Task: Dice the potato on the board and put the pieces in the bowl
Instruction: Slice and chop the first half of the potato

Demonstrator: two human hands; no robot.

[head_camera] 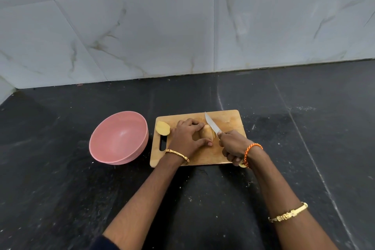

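Note:
A wooden cutting board (227, 119) lies on the dark counter. On its middle rests a potato piece (207, 132), held between the fingers and thumb of my left hand (186, 136). My right hand (233, 146) grips the handle of a knife (212, 126); the blade points away from me, tilted over the right end of that piece. Another potato half (162, 128) lies cut face up at the board's left edge. A pink bowl (118, 138) stands left of the board, with nothing visible inside.
The black stone counter (203, 199) spreads all around the board and bowl. A grey marbled tile wall (182, 26) rises behind it. The board has a handle slot (163, 143) at its left end.

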